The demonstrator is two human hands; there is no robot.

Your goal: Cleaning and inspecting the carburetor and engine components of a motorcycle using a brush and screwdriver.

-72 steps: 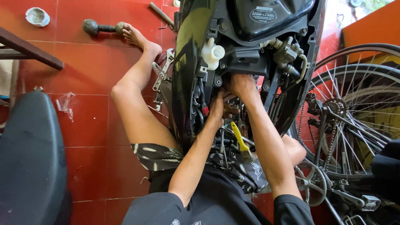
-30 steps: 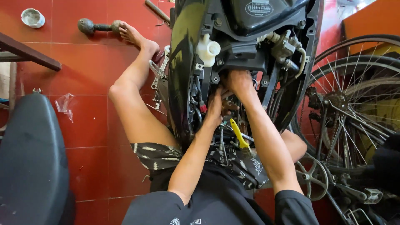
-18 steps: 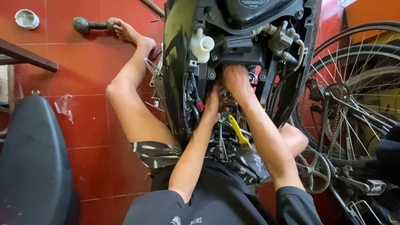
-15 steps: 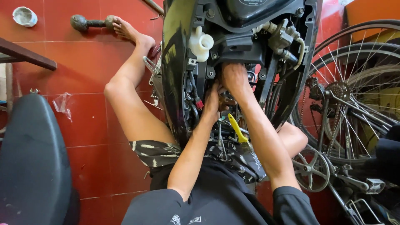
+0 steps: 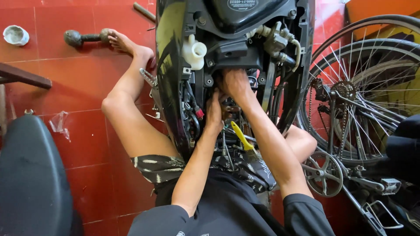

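Observation:
I sit on the red tiled floor facing a black motor scooter point(image 5: 175, 65) with its covers off. Both my arms reach into its open engine bay. My left hand point(image 5: 214, 111) is pushed in among the black hoses and wiring, fingers curled on a part I cannot make out. My right hand point(image 5: 235, 84) is deeper in, just under the black frame plate, fingers hidden behind the metal. A yellow-handled tool point(image 5: 242, 136) lies between my forearms on my lap. A white plastic reservoir point(image 5: 194, 51) sits up left of my hands.
A bicycle point(image 5: 363, 100) with spoked wheel, chain and crank point(image 5: 323, 174) stands close on the right. A black seat point(image 5: 30, 179) fills the lower left. My bare left leg point(image 5: 131, 118) stretches along the floor toward a small dumbbell point(image 5: 83, 37). A white bowl point(image 5: 15, 35) sits far left.
The view has drifted slightly down and left. Both hands stay inside the engine bay with only small shifts; my right hand sits a little deeper.

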